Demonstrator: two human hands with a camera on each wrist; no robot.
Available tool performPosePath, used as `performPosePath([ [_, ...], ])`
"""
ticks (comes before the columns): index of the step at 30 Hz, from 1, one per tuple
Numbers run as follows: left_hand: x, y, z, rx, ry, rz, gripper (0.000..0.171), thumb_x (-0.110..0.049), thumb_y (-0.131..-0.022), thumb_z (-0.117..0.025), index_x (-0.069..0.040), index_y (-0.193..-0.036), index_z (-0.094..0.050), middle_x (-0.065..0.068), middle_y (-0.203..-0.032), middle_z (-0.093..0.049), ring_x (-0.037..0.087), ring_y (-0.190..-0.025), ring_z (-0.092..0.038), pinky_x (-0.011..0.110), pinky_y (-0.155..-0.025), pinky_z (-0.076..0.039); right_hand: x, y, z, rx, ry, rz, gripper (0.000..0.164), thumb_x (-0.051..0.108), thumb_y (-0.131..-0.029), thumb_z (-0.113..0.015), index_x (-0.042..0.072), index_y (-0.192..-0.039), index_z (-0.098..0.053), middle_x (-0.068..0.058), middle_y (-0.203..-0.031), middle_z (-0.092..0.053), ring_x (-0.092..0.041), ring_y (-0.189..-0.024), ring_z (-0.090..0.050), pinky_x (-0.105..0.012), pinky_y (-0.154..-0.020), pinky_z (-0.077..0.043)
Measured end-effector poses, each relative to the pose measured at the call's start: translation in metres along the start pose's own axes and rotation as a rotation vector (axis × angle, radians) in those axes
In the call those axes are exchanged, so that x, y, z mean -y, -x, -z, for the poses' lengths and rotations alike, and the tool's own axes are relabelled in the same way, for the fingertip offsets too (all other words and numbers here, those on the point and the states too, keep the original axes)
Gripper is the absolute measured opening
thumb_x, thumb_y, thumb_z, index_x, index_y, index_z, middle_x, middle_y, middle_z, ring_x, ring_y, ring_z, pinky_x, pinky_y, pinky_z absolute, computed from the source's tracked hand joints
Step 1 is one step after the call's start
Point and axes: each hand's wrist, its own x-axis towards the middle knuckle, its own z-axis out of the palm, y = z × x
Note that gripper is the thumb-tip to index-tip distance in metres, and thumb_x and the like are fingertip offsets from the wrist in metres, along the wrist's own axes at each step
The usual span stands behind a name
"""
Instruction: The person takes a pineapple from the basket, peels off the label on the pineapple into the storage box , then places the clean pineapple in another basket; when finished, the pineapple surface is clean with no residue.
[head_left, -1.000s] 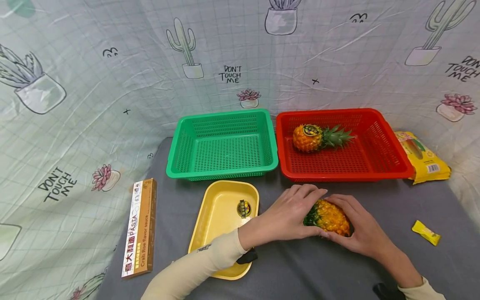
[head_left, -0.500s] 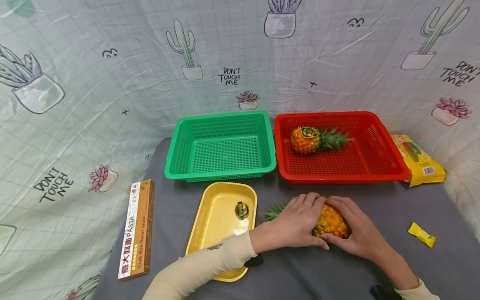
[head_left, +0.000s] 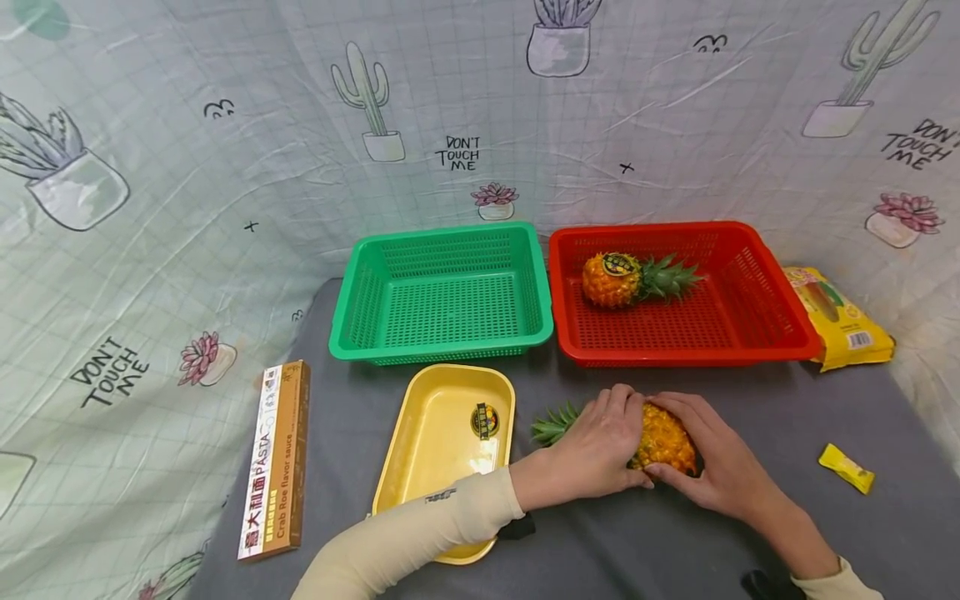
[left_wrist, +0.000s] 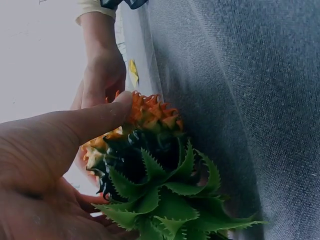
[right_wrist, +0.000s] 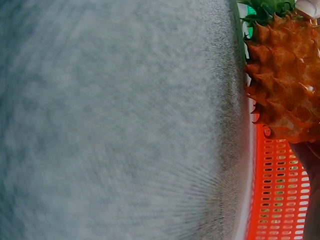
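Observation:
A small orange pineapple [head_left: 663, 442] lies on its side over the grey cloth, its green crown [head_left: 553, 425] pointing left. My left hand [head_left: 600, 442] curls over the crown end of the fruit, thumb along the near side. Round the base end, my right hand [head_left: 712, 454] holds it from the right, and the two hands nearly meet over the fruit. In the left wrist view, the toothed leaves [left_wrist: 165, 200] fan out close to the camera, with the left thumb [left_wrist: 107, 117] against the orange skin. The right wrist view shows the pineapple's spiky side [right_wrist: 285, 80].
A green basket [head_left: 442, 343] and a red basket [head_left: 690, 357] stand at the back; the red one holds another pineapple [head_left: 611, 282]. A yellow tray [head_left: 397, 467] with a round label sits left of the hands. Around are a pasta box [head_left: 273, 458], yellow packet [head_left: 847, 329] and small wrapper [head_left: 846, 468].
My left hand has shifted a little left and down, and the pineapple's crown has come into sight left of it. Over the last half second, hardly anything moves.

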Motion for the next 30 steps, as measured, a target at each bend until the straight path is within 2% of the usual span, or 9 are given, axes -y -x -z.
performPosePath([
  [11, 0.005, -0.002, -0.003, 0.027, 0.084, 0.045, 0.096, -0.063, -0.081, -0.086, 0.0, -0.143, -0.049, 0.014, -0.135, -0.05, 0.02, -0.112, -0.053, 0.029, -0.098, -0.048, 0.001, -0.002, 0.001, 0.008, 0.016, -0.012, 0.089, 0.036, -0.081, -0.092, 0.006, -0.154, -0.05, -0.008, -0.146, -0.054, -0.02, -0.128, -0.05, -0.016, -0.113, -0.027],
  [21, 0.006, -0.003, -0.003, 0.087, 0.062, 0.046, 0.099, -0.066, -0.082, -0.083, 0.0, -0.147, -0.048, 0.013, -0.138, -0.048, 0.018, -0.111, -0.049, 0.026, -0.098, -0.046, 0.005, -0.001, 0.005, 0.063, 0.042, -0.065, 0.092, 0.028, -0.076, -0.096, 0.008, -0.153, -0.051, -0.006, -0.148, -0.052, -0.02, -0.131, -0.049, -0.016, -0.115, -0.024],
  [30, 0.01, -0.004, -0.005, 0.097, 0.088, 0.025, 0.098, -0.064, -0.084, -0.082, 0.0, -0.149, -0.046, 0.014, -0.139, -0.047, 0.019, -0.115, -0.049, 0.026, -0.098, -0.045, 0.001, -0.002, 0.008, 0.023, 0.023, 0.009, 0.084, 0.038, -0.085, -0.09, 0.006, -0.154, -0.052, -0.009, -0.148, -0.053, -0.019, -0.132, -0.049, -0.017, -0.115, -0.026],
])
